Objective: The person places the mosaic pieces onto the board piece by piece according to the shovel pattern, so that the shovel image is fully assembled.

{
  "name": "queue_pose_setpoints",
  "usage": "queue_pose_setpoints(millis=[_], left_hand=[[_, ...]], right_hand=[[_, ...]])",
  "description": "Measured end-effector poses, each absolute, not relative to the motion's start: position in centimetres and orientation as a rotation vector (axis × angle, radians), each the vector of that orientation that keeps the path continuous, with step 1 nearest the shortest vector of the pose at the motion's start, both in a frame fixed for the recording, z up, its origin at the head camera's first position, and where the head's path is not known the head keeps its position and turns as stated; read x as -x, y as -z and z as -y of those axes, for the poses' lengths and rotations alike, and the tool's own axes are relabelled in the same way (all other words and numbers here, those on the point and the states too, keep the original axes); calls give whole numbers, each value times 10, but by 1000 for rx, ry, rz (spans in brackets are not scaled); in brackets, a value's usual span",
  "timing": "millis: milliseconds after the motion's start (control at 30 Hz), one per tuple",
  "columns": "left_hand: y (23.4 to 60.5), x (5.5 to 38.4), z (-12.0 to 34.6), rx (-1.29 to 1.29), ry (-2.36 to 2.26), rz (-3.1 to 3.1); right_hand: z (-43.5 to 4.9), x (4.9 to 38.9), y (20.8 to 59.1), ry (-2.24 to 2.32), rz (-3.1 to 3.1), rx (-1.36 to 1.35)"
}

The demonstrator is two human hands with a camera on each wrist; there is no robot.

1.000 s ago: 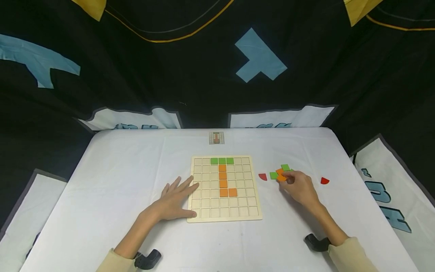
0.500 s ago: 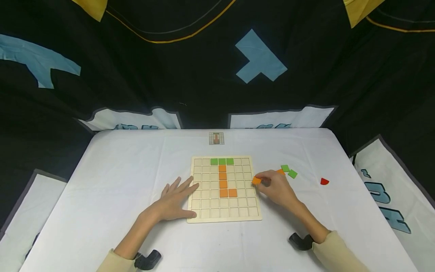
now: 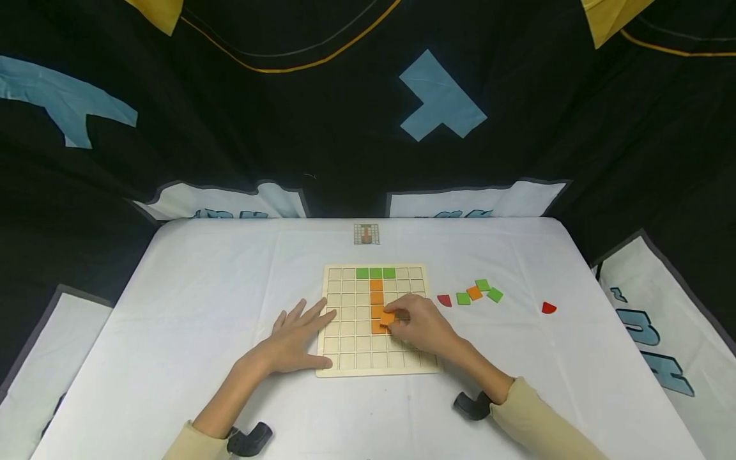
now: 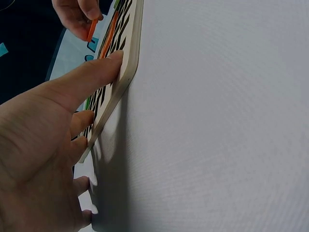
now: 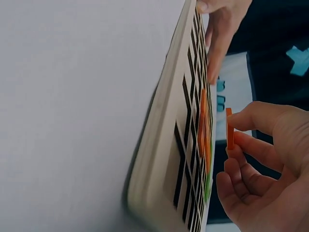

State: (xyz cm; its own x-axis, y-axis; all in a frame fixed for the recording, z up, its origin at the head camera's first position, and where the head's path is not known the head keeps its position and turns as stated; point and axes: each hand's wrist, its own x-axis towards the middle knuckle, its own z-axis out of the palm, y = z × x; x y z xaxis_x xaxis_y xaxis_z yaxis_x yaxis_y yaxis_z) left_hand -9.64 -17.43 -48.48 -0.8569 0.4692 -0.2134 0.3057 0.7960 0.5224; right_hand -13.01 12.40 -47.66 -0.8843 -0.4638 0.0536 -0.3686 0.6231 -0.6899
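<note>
A wooden grid board lies on the white table. Three green square tiles sit in its far row, with a column of orange tiles below them. My right hand pinches an orange square tile between thumb and fingers, held just above the board near the foot of the column. It partly covers the orange tiles there. With fingers spread straight, my left hand rests on the board's left edge. Its thumb touches the near left corner.
Right of the board lie several loose pieces: green tiles, one orange tile and a red quarter-round piece. Another red piece lies farther right. A small pattern card lies behind the board. A dark curtain hangs behind the table.
My right hand picked up an orange tile from the loose pieces and carried it left over the board. My left hand has stayed in place.
</note>
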Motion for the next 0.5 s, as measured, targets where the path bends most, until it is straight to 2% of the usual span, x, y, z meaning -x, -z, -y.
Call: queue_pose_setpoints(millis=[500], left_hand=[[483,97,172,-576,-670,-2667]], right_hand=[[-97,133,486,956,-2697,841]])
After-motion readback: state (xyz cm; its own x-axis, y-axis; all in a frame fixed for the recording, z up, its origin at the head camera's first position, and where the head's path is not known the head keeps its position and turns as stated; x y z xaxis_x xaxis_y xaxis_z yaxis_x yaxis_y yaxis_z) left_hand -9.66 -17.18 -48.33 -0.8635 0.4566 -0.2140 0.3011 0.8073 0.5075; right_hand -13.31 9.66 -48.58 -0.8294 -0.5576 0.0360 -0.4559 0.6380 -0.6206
